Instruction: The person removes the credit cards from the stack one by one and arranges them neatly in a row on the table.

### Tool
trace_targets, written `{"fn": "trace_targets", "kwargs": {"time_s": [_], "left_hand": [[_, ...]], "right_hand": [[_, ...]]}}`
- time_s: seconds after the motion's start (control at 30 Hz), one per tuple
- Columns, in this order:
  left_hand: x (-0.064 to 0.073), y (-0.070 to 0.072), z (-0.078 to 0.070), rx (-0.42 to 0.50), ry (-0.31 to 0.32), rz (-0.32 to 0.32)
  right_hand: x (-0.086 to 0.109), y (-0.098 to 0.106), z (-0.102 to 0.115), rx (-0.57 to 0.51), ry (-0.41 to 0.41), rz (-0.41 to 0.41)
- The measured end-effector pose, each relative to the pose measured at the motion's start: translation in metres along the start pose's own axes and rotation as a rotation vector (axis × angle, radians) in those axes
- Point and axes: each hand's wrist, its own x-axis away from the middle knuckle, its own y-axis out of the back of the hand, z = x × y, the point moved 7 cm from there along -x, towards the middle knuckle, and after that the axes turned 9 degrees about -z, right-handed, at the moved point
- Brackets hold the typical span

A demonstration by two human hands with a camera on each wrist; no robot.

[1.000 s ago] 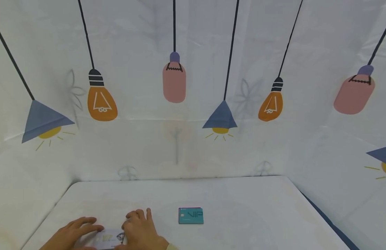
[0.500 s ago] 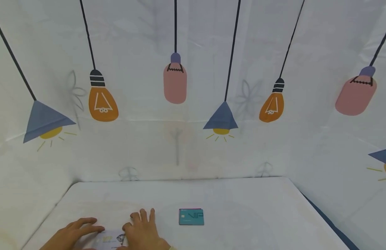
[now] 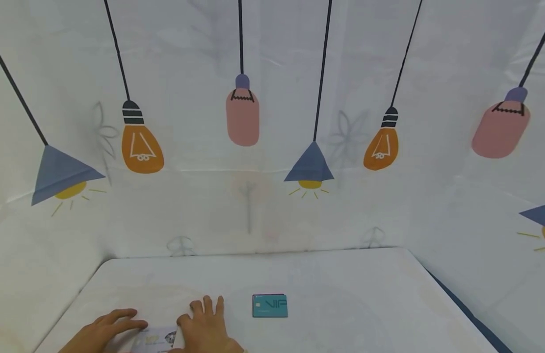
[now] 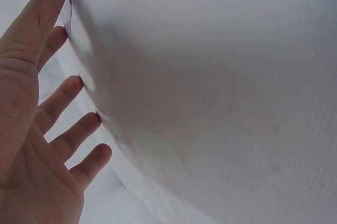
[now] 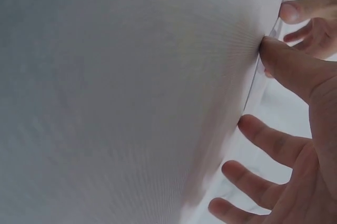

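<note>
A white card (image 3: 153, 341) with gold "VIP" lettering and a dark picture at one end lies flat on the table, cut off by the lower frame edge. My left hand (image 3: 102, 331) is at its left side, index fingertip right at the far corner and thumb near the close edge. At the right end is my right hand (image 3: 206, 327), its fingers spread and mostly straight, thumb low at the card's near edge. In both wrist views the thumb and index fingertips meet the card's thin edge. Farther right lies a teal "VIP" card (image 3: 270, 306), with a sliver of a purple one under it.
The white table (image 3: 365, 304) has a rounded far edge against a white curtain (image 3: 272, 211) printed with hanging lamps and bulbs. A dark blue strip (image 3: 471, 314) runs along the table's right side.
My right hand has shifted a little to the right and its fingers have straightened and spread. The left hand stays almost where it was; both cards lie in place.
</note>
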Motion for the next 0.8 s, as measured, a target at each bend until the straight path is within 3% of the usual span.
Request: {"fn": "trace_targets", "kwargs": {"time_s": [0.2,0.43,0.6,0.8], "left_hand": [[0.000,0.000,0.002,0.014,-0.013,-0.008],[-0.002,-0.005,0.003,0.013,-0.004,0.039],[-0.007,-0.006,0.000,0.037,0.060,0.080],[-0.022,0.002,-0.020,0.018,0.133,0.032]], "right_hand": [[0.002,0.000,-0.001,-0.006,-0.001,0.013],[0.009,-0.002,-0.007,-0.005,0.014,0.022],[0.017,0.001,-0.019,-0.063,0.037,-0.027],[0.024,0.008,-0.040,-0.141,0.004,-0.007]]}}
